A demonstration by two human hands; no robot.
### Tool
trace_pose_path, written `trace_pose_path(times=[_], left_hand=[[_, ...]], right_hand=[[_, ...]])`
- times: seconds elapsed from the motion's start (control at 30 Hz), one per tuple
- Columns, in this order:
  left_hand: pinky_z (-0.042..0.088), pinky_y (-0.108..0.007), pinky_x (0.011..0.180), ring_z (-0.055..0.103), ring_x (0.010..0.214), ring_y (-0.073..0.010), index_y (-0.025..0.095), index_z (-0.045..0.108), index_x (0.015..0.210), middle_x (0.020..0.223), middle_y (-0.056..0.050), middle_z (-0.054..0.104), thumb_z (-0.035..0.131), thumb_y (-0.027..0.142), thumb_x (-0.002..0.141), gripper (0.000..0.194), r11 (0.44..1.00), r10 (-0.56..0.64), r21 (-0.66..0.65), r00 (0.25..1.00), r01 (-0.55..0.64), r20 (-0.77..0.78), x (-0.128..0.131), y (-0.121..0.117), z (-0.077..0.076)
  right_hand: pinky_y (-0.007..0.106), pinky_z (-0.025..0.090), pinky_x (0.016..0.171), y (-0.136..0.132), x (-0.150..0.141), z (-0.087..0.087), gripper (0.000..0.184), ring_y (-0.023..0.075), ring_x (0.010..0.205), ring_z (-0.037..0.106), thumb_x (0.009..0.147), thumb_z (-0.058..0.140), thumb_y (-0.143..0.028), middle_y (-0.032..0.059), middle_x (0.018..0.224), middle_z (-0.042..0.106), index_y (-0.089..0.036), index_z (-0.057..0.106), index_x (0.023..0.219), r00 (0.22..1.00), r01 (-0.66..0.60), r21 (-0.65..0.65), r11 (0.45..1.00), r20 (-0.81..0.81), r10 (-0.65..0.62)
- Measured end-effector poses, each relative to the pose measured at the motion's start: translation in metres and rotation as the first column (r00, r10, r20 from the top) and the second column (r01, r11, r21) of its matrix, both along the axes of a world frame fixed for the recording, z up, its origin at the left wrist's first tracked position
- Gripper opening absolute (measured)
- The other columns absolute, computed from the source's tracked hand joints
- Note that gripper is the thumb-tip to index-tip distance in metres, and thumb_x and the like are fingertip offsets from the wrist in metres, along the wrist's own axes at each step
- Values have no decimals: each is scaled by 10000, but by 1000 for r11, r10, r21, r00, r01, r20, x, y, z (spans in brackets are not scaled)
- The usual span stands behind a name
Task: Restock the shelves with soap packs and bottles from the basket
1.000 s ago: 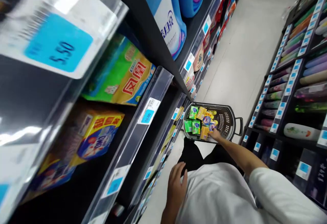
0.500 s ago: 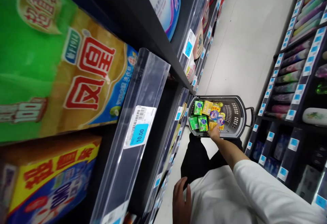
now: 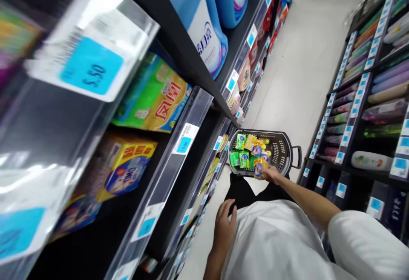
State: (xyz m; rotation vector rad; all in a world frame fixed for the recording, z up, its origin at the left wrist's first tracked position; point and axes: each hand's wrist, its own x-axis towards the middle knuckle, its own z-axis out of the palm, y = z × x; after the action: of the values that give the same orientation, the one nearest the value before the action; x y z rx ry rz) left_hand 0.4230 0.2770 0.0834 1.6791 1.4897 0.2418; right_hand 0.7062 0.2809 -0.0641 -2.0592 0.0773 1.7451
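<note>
Entry, logged from my remote seat, clock directions taken from the wearer's chest, near to far.

1. Left hand [image 3: 224, 229]: at 11 o'clock, beside the thigh, fingers loosely open, holding nothing.
2. Right hand [image 3: 273, 174]: at 1 o'clock, arm reaching out, fingers closed on a blue-and-yellow pack [image 3: 258, 167] at the basket's near rim.
3. Dark grey perforated shopping basket [image 3: 281, 150]: at 1 o'clock. The end towards the shelves holds several green packs [image 3: 240, 141] and yellow packs [image 3: 251, 142]; the end by the handle shows bare mesh.
4. Floor-to-ceiling shelving [image 3: 358, 120]: at 2 o'clock, stocked with tubes and a white case [image 3: 370, 161].
5. Boxed laundry goods [image 3: 156, 99]: at 10 o'clock, behind clear price rails.
6. Blue detergent jugs [image 3: 204, 29]: at 11 o'clock, on the shelf above.

Status: the basket is part filled, and the shelves on both sides remain stocked.
</note>
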Motion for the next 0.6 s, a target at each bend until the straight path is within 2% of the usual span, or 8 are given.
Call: trace_pose_path(times=[0.1,0.2,0.27,0.37,0.47,0.53,0.6], left_hand=[[494,-523,1076,652,1168,-286,193,707,1135,1188,-140,707,499,363,949,327,1000,9,-30,995,-6,99,35,9,12],[458,-480,1108,629,1191,-266,206,691,1162,1217,-129,690,545,364,936,312,998,26,-56,981,-16,194,66,17,25],[494,-433,1063,641,1165,-249,206,658,1225,1232,-121,687,588,392,920,364,998,50,-56,970,-38,239,84,22,34],[530,-396,993,649,1163,-255,185,573,1342,1279,-139,670,638,488,894,544,979,154,-187,899,-82,410,106,31,49],[490,-410,1052,617,1232,-284,174,548,1368,1319,-152,657,696,568,843,672,945,272,-319,736,-80,621,121,42,73],[464,-419,1087,601,1263,-295,179,564,1351,1340,-145,653,734,576,811,692,943,299,-319,651,-92,698,127,49,91],[458,-425,1097,604,1262,-302,177,584,1326,1336,-139,661,770,567,780,696,946,311,-301,606,-122,732,130,55,109]], right_hand=[[322,604,703,-10,18,48,357,170,715,713,785,832,-337,35,848,730,-164,627,1021,989,59,123,991,-142,-41],[343,610,807,-13,32,103,524,219,861,752,638,905,-373,52,963,767,-212,631,1054,967,94,306,947,-255,-14],[349,600,867,-8,38,140,586,239,957,748,597,918,-395,54,1044,769,-227,642,1086,953,102,425,900,-302,35],[376,588,912,3,37,189,631,261,987,741,574,936,-389,69,1075,768,-219,652,1110,934,146,612,777,-345,95],[410,594,898,14,28,222,652,271,946,740,543,959,-370,71,1061,767,-223,650,1098,942,177,744,644,-318,109],[402,599,881,20,21,235,661,260,924,735,523,970,-366,59,1051,762,-236,644,1083,958,171,798,578,-273,93],[395,595,898,24,14,242,666,255,942,728,513,976,-363,55,1067,754,-245,634,1072,973,142,840,523,-217,84]])
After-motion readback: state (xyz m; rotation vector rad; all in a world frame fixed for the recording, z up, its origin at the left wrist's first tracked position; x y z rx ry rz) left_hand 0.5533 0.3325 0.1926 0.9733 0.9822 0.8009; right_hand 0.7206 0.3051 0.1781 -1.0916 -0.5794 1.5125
